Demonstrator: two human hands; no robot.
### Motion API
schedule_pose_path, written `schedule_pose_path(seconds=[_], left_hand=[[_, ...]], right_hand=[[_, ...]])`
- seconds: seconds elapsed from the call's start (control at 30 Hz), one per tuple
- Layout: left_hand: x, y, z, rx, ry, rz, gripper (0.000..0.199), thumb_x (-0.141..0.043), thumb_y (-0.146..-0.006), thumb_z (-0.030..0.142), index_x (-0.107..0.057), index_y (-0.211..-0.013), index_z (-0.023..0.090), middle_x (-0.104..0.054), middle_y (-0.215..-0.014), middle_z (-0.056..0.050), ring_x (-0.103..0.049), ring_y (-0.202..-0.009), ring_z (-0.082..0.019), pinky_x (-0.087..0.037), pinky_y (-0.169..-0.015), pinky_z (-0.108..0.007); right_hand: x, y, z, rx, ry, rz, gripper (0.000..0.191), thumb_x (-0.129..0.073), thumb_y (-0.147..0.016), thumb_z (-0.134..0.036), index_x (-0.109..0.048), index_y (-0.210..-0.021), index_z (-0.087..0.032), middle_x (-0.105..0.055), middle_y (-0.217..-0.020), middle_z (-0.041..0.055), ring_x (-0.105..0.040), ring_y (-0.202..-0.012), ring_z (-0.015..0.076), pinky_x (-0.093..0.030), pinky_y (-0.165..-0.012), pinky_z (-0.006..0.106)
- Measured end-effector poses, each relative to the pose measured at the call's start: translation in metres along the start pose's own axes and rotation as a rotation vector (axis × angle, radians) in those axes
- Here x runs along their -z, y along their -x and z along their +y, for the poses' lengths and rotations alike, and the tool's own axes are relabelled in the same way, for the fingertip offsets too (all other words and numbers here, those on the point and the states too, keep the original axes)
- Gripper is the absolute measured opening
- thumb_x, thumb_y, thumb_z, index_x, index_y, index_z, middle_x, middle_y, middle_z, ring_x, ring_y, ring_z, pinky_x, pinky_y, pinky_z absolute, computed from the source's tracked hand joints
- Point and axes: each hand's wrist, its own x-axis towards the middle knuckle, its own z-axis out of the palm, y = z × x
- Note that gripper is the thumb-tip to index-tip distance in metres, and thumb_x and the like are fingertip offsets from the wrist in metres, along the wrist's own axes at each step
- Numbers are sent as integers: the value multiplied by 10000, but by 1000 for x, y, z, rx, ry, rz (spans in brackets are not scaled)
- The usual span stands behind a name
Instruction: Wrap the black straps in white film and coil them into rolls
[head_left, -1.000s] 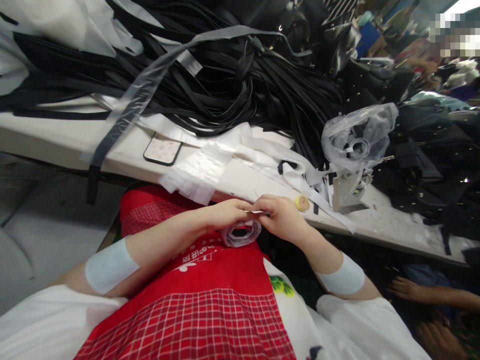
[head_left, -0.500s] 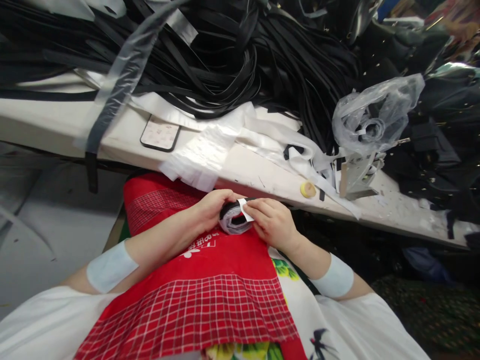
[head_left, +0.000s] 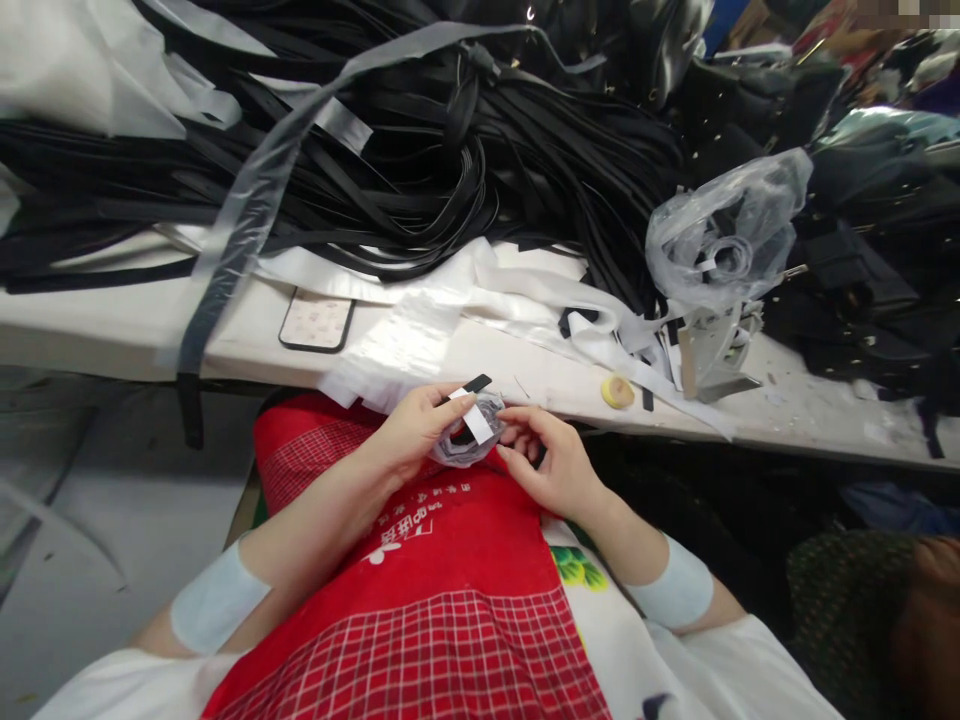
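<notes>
My left hand is closed on a coiled black strap wrapped in clear film, held over my red apron. Its thumb presses a white strip that lies across the coil. A short black strap end sticks up past the fingers. At the coil's right side is my right hand, thumb and index finger apart, the other fingers loosely curled. Its index fingertip is at the coil's edge; whether it touches I cannot tell.
A pale bench runs across in front of me. On it are a phone, white strips, a yellow tape roll and a plastic bag holding another coil. Long black straps are heaped behind.
My right hand has let go of the white strip and drawn back to the right, its fingers parting. The left thumb is now on the strip, and the black strap end shows above.
</notes>
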Motion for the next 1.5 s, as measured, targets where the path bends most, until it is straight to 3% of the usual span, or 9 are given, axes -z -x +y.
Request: schedule_pose_path(seconds=[0.13,0.33,0.63,0.8,0.87,0.97,1.1,1.23,1.5], left_hand=[[2,0,0,-39,-48,-16,547,-852,-650,403,-717,-1113,146,-740,-810,-61,-645,-696,-151,-498,-665,-234],[4,-2,2,-60,-113,-23,557,-833,-675,418,-699,-1146,152,-740,-837,-62,-646,-703,-155,-488,-670,-234],[-3,0,14,-36,-27,14,554,-870,-602,407,-713,-1058,133,-722,-772,-49,-633,-666,-151,-487,-656,-239],[5,-10,27,-252,-47,144,471,-846,-617,417,-711,-947,110,-637,-639,12,-503,-527,-77,-392,-516,-178],[9,-12,33,-300,-62,171,469,-834,-627,418,-707,-956,110,-591,-591,35,-433,-478,-58,-338,-468,-168],[10,-11,39,-231,-75,96,447,-819,-644,421,-705,-951,117,-587,-585,28,-453,-483,-72,-361,-483,-179],[1,-4,37,-83,-72,-71,392,-806,-673,412,-717,-900,105,-641,-647,-26,-512,-528,-102,-388,-509,-199],[-7,0,33,-41,-44,-145,374,-810,-680,399,-737,-894,100,-631,-613,-20,-483,-506,-92,-359,-494,-195],[0,-13,30,-240,-44,45,422,-808,-678,426,-727,-975,137,-670,-691,-15,-545,-567,-107,-416,-549,-203]], right_hand=[[2,-4,2,-215,-369,-129,342,-542,-819,-150,-573,-1159,-166,-599,-624,-39,-555,-532,104,-456,-529,218],[6,-12,3,-335,-468,-120,252,-557,-818,-239,-631,-1040,-144,-643,-633,-8,-554,-473,100,-453,-483,220],[1,-12,2,-201,-285,-35,175,-651,-831,-333,-683,-850,-162,-688,-702,25,-612,-571,123,-501,-557,237],[1,-4,0,-373,-559,-253,291,-678,-810,-439,-629,-774,-154,-639,-605,0,-597,-519,118,-521,-526,239],[2,-3,-2,-317,-515,-266,272,-655,-837,-415,-632,-766,-153,-637,-614,5,-593,-538,116,-517,-541,237],[4,-8,-3,-86,-221,-14,159,-640,-858,-308,-667,-902,-158,-659,-726,26,-585,-596,114,-509,-579,236],[7,-23,-3,195,61,192,418,-638,-843,-192,-593,-1258,-217,-618,-1001,62,-594,-713,117,-528,-636,240],[9,-31,-3,276,153,147,199,-634,-869,-218,-706,-1054,-230,-606,-945,51,-611,-797,138,-532,-686,250],[4,-24,-1,-90,-183,-39,189,-609,-891,-334,-685,-823,-175,-683,-733,25,-618,-621,125,-498,-597,241]])
